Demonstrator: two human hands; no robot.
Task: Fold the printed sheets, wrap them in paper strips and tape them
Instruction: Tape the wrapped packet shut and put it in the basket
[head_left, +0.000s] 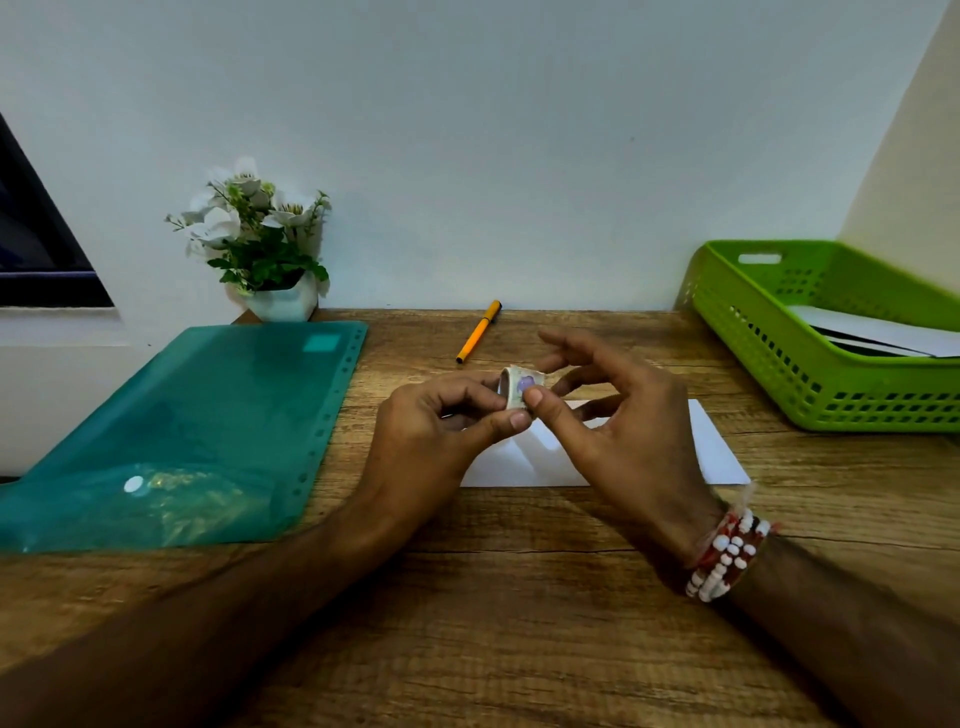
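Note:
A small folded printed sheet (521, 385), greenish with a purple patch, is held just above the wooden desk at the centre. My left hand (441, 431) pinches its left side between thumb and curled fingers. The thumb of my right hand (618, 431) presses on the sheet's front, and its fingertips sit behind the sheet; the other fingers spread out. A white sheet of paper (711, 447) lies flat on the desk under both hands, partly hidden by them.
A teal plastic folder (182, 431) lies at the left. An orange pen (479, 331) lies behind the hands. A green plastic basket (769, 338) with white papers stands at the right. A white pot of flowers (283, 304) stands against the wall.

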